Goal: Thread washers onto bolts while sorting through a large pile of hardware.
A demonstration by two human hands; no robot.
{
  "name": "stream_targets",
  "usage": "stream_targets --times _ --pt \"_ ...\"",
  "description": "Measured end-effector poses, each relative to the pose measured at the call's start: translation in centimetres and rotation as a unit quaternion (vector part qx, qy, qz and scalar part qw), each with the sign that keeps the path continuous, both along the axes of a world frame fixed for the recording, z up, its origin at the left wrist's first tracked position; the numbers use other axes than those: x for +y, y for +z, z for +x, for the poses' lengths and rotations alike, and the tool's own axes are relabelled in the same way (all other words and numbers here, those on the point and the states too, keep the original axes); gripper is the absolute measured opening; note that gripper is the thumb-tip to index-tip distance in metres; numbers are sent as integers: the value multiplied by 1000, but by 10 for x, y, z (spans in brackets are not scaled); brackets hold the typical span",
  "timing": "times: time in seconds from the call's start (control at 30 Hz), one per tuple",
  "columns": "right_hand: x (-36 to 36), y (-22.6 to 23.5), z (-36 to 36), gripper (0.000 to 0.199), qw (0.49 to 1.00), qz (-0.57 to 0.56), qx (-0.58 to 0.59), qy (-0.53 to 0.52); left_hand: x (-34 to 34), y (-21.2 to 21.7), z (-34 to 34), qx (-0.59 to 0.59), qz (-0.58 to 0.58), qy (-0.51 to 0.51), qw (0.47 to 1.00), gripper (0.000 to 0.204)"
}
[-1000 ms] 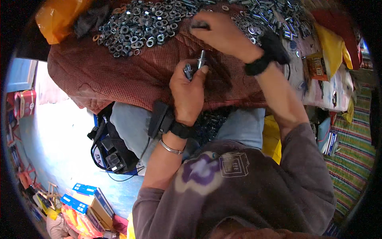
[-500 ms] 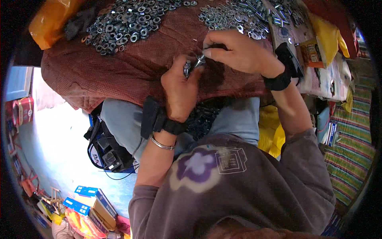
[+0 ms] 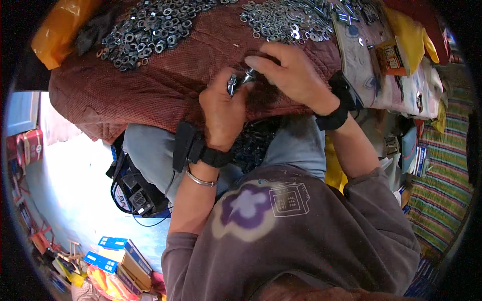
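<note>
My left hand (image 3: 222,116) is closed around two shiny metal pieces that look like bolts. One bolt (image 3: 231,85) sticks up by the thumb side. The other bolt (image 3: 248,76) leans up toward my right hand (image 3: 296,72), whose thumb and fingers are closed at its top end. A wider ring-like part sits partway along that bolt; fingers hide the rest. Both hands are over the near part of a brown cloth (image 3: 135,95). Beyond them lie a heap of hex nuts (image 3: 150,32) at left and a heap of washers (image 3: 276,22) at right.
Loose metal cylinders (image 3: 346,15) lie at the far right by a pale stained cloth (image 3: 356,55). A small printed box (image 3: 391,57) stands beside a yellow bag (image 3: 414,47). An orange plastic bag (image 3: 63,30) is at the far left. Dark metal parts (image 3: 253,150) lie between my legs.
My right hand has come lower and a little left, staying at the top of the leaning bolt. The left hand keeps its grip, nearly in place. The view has shifted slightly.
</note>
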State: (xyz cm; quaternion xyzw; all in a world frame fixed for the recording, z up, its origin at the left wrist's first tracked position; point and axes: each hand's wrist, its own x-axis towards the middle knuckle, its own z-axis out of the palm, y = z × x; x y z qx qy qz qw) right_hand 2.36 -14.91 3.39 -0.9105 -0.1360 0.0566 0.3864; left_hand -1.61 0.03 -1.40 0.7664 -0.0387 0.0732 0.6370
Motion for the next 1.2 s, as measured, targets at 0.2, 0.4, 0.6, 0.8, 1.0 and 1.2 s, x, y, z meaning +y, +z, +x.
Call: stream_targets --times 0.2,0.4,0.6,0.8,1.0,1.2 --pt "5 9 -8 37 982 169 36 -73 1 1 1 6 -18 -2 1000 13" --pt "6 0 -21 35 993 31 -63 -90 -1 2 1 1 0 -15 1000 14" --pt "17 -8 -23 33 958 258 -50 -113 -1 -7 2 9 -67 -43 997 12" --pt "24 17 -102 37 973 214 -83 12 9 1 3 129 -174 -54 975 9" --pt "-24 -8 -72 24 953 261 -85 -127 10 10 1 159 -75 -125 977 8" --pt "-85 -25 -40 19 960 35 -198 -197 8 -15 -8 170 119 -321 924 10"
